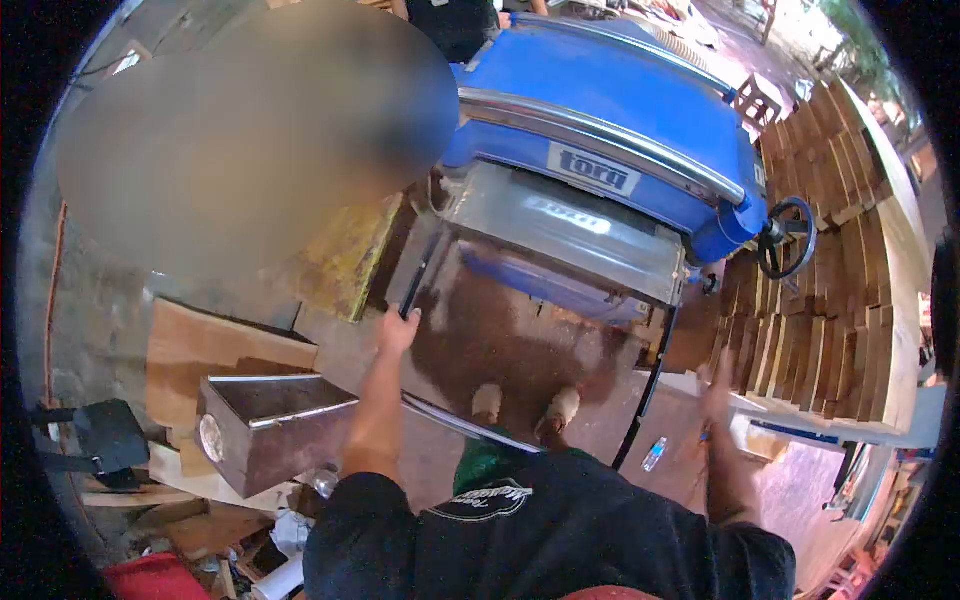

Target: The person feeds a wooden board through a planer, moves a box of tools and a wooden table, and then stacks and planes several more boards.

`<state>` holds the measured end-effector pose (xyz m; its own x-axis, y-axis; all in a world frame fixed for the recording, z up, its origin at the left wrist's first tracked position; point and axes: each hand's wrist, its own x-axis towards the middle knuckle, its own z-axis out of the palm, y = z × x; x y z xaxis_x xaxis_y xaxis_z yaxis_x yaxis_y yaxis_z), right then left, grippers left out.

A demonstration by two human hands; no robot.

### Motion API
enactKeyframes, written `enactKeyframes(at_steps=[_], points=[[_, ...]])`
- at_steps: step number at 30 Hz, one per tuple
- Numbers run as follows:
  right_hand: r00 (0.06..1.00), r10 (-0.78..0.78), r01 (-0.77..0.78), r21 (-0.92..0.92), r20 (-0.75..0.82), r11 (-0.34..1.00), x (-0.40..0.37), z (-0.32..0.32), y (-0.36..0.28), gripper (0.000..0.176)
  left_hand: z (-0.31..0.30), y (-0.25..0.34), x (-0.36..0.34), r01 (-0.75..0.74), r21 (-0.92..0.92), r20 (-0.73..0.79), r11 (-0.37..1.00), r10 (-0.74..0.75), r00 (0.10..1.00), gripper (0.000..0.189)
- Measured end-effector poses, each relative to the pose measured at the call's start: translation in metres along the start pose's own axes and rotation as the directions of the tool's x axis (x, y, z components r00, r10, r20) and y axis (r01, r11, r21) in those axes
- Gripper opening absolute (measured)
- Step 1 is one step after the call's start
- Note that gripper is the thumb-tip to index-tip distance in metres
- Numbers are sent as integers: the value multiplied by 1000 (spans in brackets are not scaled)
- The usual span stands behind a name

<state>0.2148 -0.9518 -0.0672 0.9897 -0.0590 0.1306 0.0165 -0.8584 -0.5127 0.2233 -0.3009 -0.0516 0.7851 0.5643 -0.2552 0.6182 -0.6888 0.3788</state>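
The blue machine [610,90] is the biggest thing before you, at one to two o'clock from your left hand [397,328] and eleven o'clock from your right hand [716,385], well apart from both. The stack of boards [820,270] rises from about twelve to two o'clock of your right hand. A brown box [290,430] lies at eight o'clock from your left hand. The metal plate [570,230] sits low along the machine's near side, and from its ends the left bar [425,268] and the right bar [652,385] reach towards you. Your left hand is closed around the near part of the left bar, thumb out to the right. Your right hand is raised, apart from the right bar and near the boards; it is too blurred to tell how open it is or whether it has hold of anything. The black handwheel [810,240] is at one o'clock from it, and a small bottle [655,454] lies on the floor at seven to eight.
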Motion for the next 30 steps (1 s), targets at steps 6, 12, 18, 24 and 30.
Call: enactKeyframes(at_steps=[6,12,18,24,30], points=[[666,645,-629,-183,375,755,-183,89,-36,60,12,-19,14,-45,-64,8,997,45,999,51],[690,622,-690,78,369,719,-189,52,-109,67,36,-49,56,157,-626,451,764,190,872,22],[719,621,-642,-44,312,765,-217,70,-152,84,8,-47,57,3,-523,617,853,376,691,22],[737,606,-654,87,300,752,-215,75,-153,85,1,-47,67,-85,-389,694,917,353,628,29],[899,429,-413,156,-89,897,-127,43,-135,70,18,-59,54,154,-523,598,838,232,767,27]])
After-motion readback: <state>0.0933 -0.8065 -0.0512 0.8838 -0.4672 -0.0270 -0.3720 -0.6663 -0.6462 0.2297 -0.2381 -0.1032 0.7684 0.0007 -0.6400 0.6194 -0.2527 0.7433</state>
